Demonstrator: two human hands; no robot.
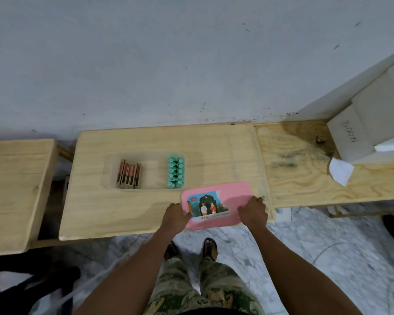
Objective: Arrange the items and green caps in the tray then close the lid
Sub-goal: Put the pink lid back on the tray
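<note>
A clear plastic tray (155, 159) sits on the middle wooden table. At its left end lie several brown-and-red boxed items (129, 173) in a row. Its right end holds several green caps (175, 171) in two columns. A pink lid (233, 192) with a picture sticker lies on the table's front edge, to the right of the tray. My left hand (174, 215) grips the lid's left edge. The lid's right edge is gripped by my right hand (253, 211).
A second wooden table (11, 189) stands to the left, and a plywood bench (305, 169) to the right carries white cardboard boxes (369, 123) and a scrap of paper (340, 171). The wall runs close behind. My legs and sandalled feet stand on marble floor.
</note>
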